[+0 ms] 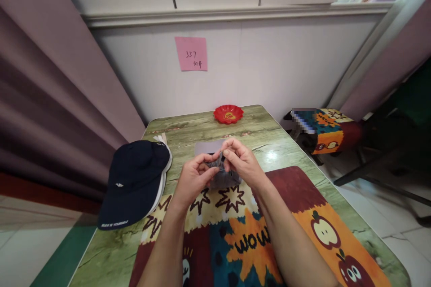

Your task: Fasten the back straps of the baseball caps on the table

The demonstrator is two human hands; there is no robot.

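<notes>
Over the middle of the table, my left hand and my right hand meet, both with fingers pinched closed. Between the fingertips is a small dark grey, strand-like thing; its exact kind is too small to make out. Just beneath the hands lies a greyish-purple container or pouch with a flap-like back part and dark contents. My fingers hide much of it. Its near side rests at the upper edge of the colourful printed mat.
Dark blue and white caps lie stacked at the table's left edge. A red scalloped dish stands at the back of the green marbled table. A pink note sticks to the wall. To the right is a stool with a printed cover.
</notes>
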